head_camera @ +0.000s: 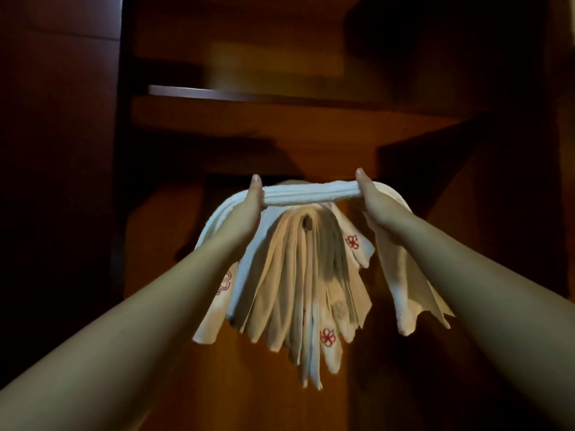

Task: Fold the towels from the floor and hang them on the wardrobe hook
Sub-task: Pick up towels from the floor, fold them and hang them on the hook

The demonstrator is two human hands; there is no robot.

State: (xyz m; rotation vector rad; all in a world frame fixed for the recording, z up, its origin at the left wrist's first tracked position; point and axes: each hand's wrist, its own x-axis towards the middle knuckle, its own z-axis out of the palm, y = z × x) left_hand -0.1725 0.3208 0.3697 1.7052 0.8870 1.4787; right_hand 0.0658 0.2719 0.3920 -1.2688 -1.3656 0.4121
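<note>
Hanging a folded towel inside the wardrobe (311, 144). The left hand (249, 206) and right hand (371, 197) each grip one end of a white folded towel (311, 194), stretched level between them just above the hook (306, 226), where a bundle of hung towels (298, 284) with red flower marks already drapes. To do this step well, the fold's midpoint should probably be centred over the hook and lowered evenly, both ends released together, lest the crowded hook shed its load.

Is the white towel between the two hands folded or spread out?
Folded. The towel shows several stacked layers along its top edge, stretched as a narrow band between the left hand and right hand; both ends hang down.
</note>
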